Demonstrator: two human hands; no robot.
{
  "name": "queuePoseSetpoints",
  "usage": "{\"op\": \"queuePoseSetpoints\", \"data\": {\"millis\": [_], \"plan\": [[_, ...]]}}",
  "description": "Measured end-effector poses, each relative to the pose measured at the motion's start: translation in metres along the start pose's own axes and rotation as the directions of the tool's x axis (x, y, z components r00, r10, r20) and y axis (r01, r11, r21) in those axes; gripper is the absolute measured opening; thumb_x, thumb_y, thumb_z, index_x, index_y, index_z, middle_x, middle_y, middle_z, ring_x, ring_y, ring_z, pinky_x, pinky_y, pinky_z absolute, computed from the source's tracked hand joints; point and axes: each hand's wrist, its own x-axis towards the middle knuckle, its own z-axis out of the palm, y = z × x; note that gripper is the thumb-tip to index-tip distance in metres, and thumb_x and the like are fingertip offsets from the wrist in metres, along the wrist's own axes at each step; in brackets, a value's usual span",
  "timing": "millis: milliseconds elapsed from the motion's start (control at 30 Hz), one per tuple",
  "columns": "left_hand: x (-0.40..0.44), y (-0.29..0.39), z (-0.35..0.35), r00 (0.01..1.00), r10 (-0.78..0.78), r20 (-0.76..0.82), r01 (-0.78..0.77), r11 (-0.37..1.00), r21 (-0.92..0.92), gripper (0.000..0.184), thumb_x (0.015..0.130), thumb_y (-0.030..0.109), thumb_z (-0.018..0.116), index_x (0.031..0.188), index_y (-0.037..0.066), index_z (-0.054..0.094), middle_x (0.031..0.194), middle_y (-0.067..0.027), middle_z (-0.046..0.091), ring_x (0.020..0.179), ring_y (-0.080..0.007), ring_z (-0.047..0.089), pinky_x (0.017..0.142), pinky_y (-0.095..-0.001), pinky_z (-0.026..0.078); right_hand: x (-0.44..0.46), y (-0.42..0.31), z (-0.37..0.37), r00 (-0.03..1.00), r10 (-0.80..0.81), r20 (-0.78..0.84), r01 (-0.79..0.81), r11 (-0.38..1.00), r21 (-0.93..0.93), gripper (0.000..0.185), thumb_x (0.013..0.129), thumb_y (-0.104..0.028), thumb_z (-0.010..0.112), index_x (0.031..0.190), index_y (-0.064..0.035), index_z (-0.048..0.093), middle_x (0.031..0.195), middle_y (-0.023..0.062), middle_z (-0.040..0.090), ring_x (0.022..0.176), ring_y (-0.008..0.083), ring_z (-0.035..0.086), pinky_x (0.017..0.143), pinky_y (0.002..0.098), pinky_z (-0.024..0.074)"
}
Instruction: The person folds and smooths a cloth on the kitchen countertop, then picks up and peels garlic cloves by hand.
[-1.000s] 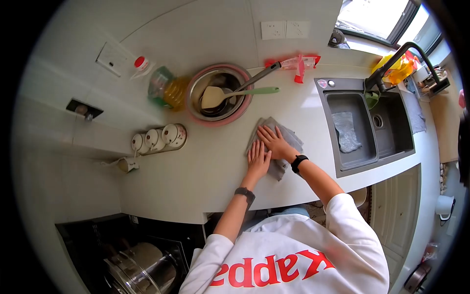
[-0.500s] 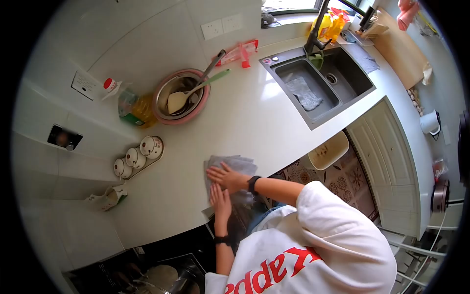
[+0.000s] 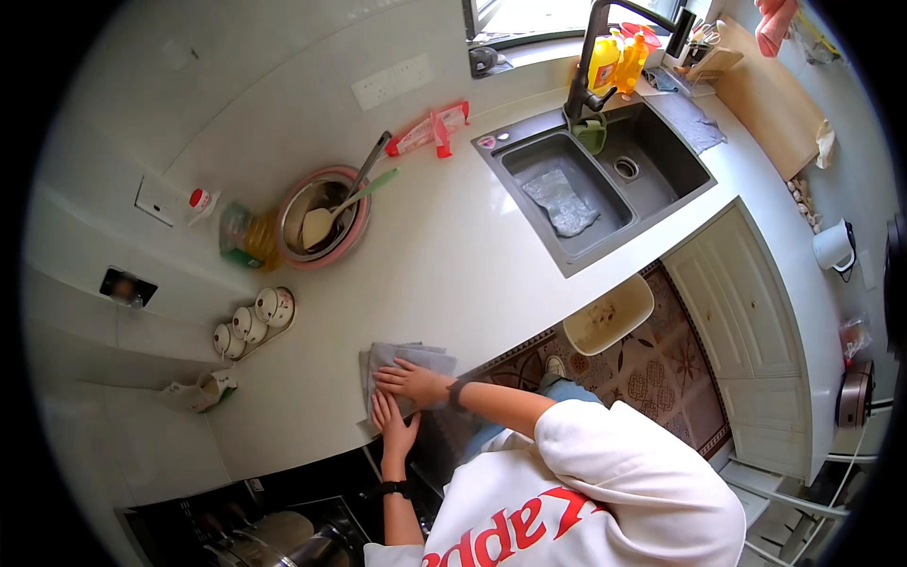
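Fingers (image 3: 390,369) of right hand (image 3: 424,385) and left hand (image 3: 398,437) are laid flat, unclenched, on grey cloth (image 3: 408,353), five o'clock from metal bowl (image 3: 296,210), presumably so that pressure is spread.

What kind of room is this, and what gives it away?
Almost certainly a home kitchen: a double-basin sink with a black faucet, a bottle of yellow oil by the wall, and a metal bowl holding cooking utensils on the counter.
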Motion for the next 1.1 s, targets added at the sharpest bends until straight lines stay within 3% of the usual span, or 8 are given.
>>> {"op": "queuePoseSetpoints", "data": {"millis": [167, 333, 467, 633, 767, 867, 1033, 1100], "plan": [[0.034, 0.076, 0.027, 0.991, 0.041, 0.125, -0.048, 0.997, 0.054, 0.101, 0.068, 0.032, 0.07, 0.141, 0.001, 0.007, 0.147, -0.0208, 0.0, 0.136, -0.0359, -0.003, 0.107, -0.0509, 0.003, -0.079, 0.038, -0.041, 0.991, 0.137, 0.006, -0.137, 0.99, 0.015, 0.092, 0.063, -0.026, 0.07, 0.14, -0.0058, 0.022, 0.147, 0.0116, 0.016, 0.137, 0.0249, 0.012, 0.11, 0.0451, 0.0083], [0.096, 0.192, 0.07, 0.948, 0.224, 0.227, -0.262, 0.953, 0.152, 0.104, 0.062, 0.026, 0.07, 0.139, -0.003, 0.007, 0.146, -0.0234, -0.001, 0.135, -0.0394, -0.005, 0.106, -0.054, 0.0, -0.191, 0.094, -0.114, 0.934, 0.357, 0.009, -0.357, 0.929, 0.099, 0.104, 0.056, -0.031, 0.076, 0.139, -0.0037, 0.021, 0.147, 0.0141, 0.016, 0.137, 0.0268, 0.012, 0.109, 0.0455, 0.0099], [0.153, 0.291, 0.112, 0.848, 0.458, 0.266, -0.499, 0.86, 0.108, 0.11, 0.056, 0.025, 0.071, 0.14, -0.001, 0.005, 0.147, -0.0215, -0.001, 0.136, -0.0384, -0.005, 0.107, -0.0528, -0.001, -0.291, 0.144, -0.159, 0.83, 0.553, -0.069, -0.543, 0.831, 0.121, 0.109, 0.056, -0.04, 0.076, 0.141, -0.0065, 0.016, 0.147, 0.0154, 0.013, 0.137, 0.0289, 0.009, 0.109, 0.0474, 0.0088], [0.184, 0.389, 0.152, 0.746, 0.632, 0.213, -0.653, 0.756, 0.044, 0.104, 0.059, 0.022, 0.07, 0.14, 0.0, 0.01, 0.147, -0.0205, 0.005, 0.136, -0.0369, 0.0, 0.107, -0.0531, 0.0, -0.378, 0.174, -0.192, 0.656, 0.752, -0.065, -0.751, 0.659, 0.047, 0.11, 0.059, -0.041, 0.074, 0.142, -0.0089, 0.011, 0.149, 0.0112, 0.008, 0.138, 0.0263, 0.005, 0.109, 0.047, 0.0054], [0.187, 0.398, 0.16, 0.737, 0.662, 0.133, -0.666, 0.746, -0.023, 0.095, 0.062, 0.014, 0.067, 0.14, 0.003, 0.016, 0.147, -0.0167, 0.009, 0.137, -0.0335, 0.004, 0.108, -0.0506, 0.004, -0.386, 0.177, -0.19, 0.61, 0.789, -0.074, -0.79, 0.613, 0.02, 0.109, 0.061, -0.041, 0.073, 0.142, -0.0082, 0.01, 0.149, 0.0123, 0.005, 0.138, 0.0272, 0.004, 0.109, 0.0475, 0.0041], [0.181, 0.39, 0.156, 0.743, 0.648, 0.167, -0.656, 0.754, -0.008, 0.091, 0.062, 0.01, 0.065, 0.139, 0.002, 0.018, 0.147, -0.0158, 0.012, 0.137, -0.0321, 0.007, 0.109, -0.0491, 0.005, -0.379, 0.174, -0.185, 0.636, 0.769, -0.058, -0.771, 0.637, -0.015, 0.106, 0.063, -0.041, 0.072, 0.142, -0.0081, 0.009, 0.149, 0.0125, 0.003, 0.138, 0.0297, 0.001, 0.107, 0.0512, 0.0043], [0.154, 0.344, 0.147, 0.789, 0.614, -0.003, -0.614, 0.789, -0.04, 0.083, 0.065, 0.003, 0.059, 0.138, 0.001, 0.02, 0.146, -0.0151, 0.015, 0.136, -0.0306, 0.01, 0.109, -0.0462, 0.009, -0.339, 0.155, -0.168, 0.684, 0.729, 0.023, -0.726, 0.684, -0.078, 0.106, 0.066, -0.042, 0.071, 0.142, -0.0042, 0.008, 0.148, 0.0165, 0.0, 0.137, 0.0341, -0.003, 0.106, 0.0547, 0.0032], [0.142, 0.312, 0.136, 0.828, 0.56, 0.018, -0.559, 0.828, -0.048, 0.081, 0.066, 0.002, 0.058, 0.138, 0.001, 0.02, 0.146, -0.0153, 0.015, 0.136, -0.0307, 0.01, 0.109, -0.0464, 0.009, -0.309, 0.142, -0.156, 0.726, 0.686, 0.057, -0.682, 0.728, -0.071, 0.105, 0.067, -0.043, 0.07, 0.142, -0.0038, 0.007, 0.148, 0.0175, 0.0, 0.137, 0.0343, -0.003, 0.106, 0.0549, 0.0019]]}}
